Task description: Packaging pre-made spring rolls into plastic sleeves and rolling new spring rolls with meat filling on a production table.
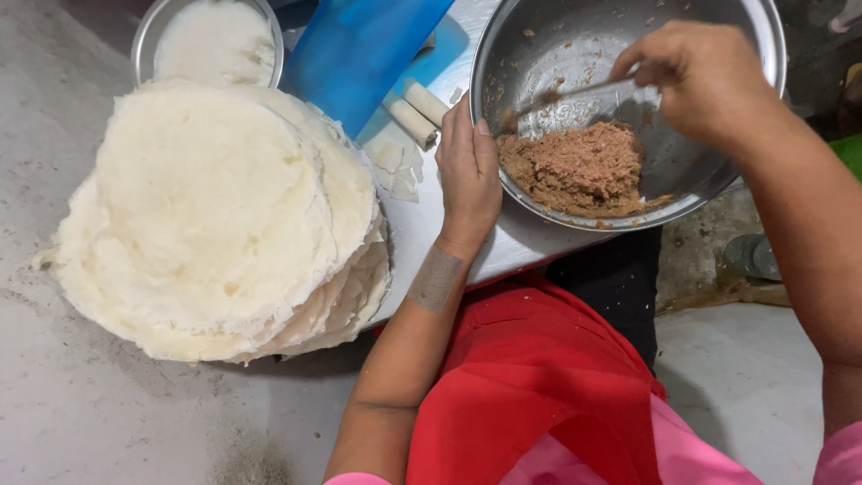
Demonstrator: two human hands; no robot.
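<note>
White wrappers (215, 216) are sitting stacked at left, two rolls (415, 111) lying finished beyond. Left hand (467, 175), fingers pressed together, is steadying the bowl (512, 40); right hand (705, 81) is pinching a spoon (575, 92) over remaining filling (579, 166).

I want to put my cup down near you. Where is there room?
The bare grey surface below the stack of white wrappers is free. It is crowded between the stack and the steel bowl: the left hand, rolled pieces and blue board fill that strip.
</note>
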